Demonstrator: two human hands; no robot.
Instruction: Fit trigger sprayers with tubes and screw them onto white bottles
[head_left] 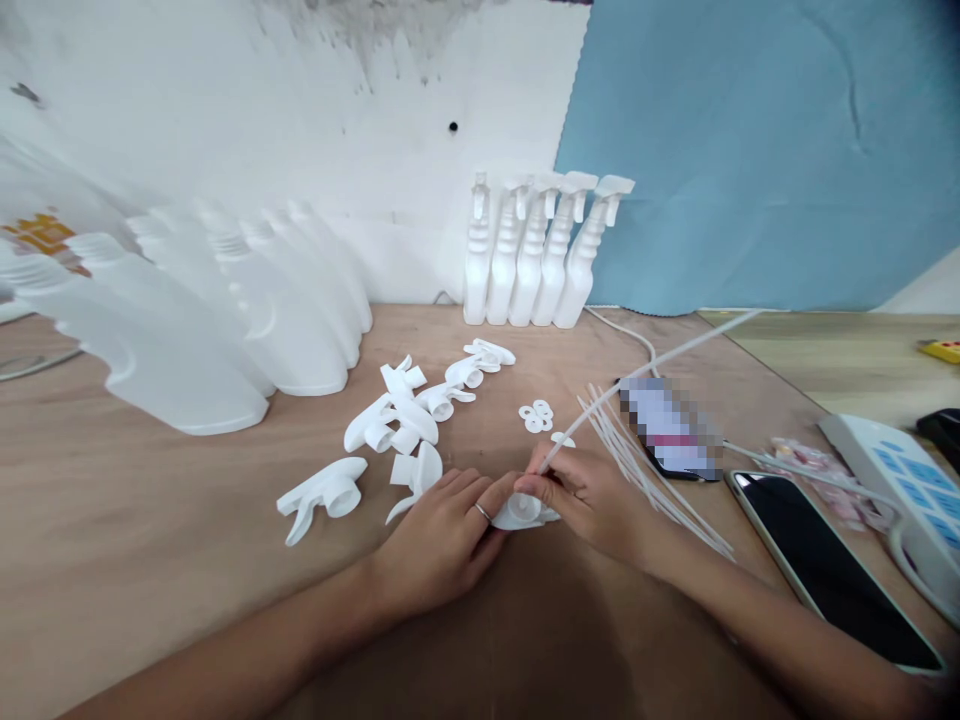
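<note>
My left hand, a ring on one finger, is closed on a white trigger sprayer head at the table's near side. Its round collar faces up. In a pinch of thumb and finger, my right hand has a long thin white plastic tube by its lower end, right at the collar. From there the tube slants up to the right. Whether its end sits inside the collar is hidden by my fingers. Several loose sprayer heads lie left of my hands. Small white ring gaskets lie just beyond them.
More thin tubes lie right of my right hand, near two phones and a white power strip. Bottles without tops stand at the left. Several bottles with sprayer heads stand in a row against the wall.
</note>
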